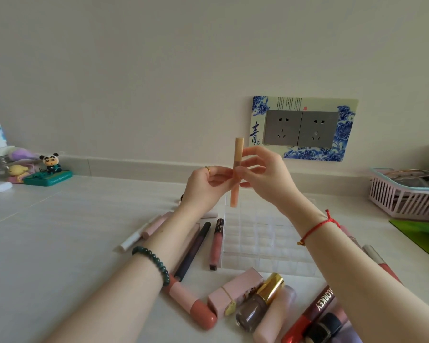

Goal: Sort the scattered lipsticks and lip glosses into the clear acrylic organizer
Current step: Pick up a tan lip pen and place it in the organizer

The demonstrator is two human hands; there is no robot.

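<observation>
Peach lip gloss tube (236, 173) held upright, long axis vertical, pinched mid-length by left hand (203, 186) and right hand (263, 174), directly above far cells of clear organizer (265, 243) on table (60, 231).

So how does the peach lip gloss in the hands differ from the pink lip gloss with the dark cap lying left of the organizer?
The peach lip gloss is held upright in the air by the left hand and right hand; the pink lip gloss lies flat on the table, untouched. The peach one has a pale matching cap; the pink one has a dark cap. Both are slim tubes, still outside the clear organizer.
</observation>
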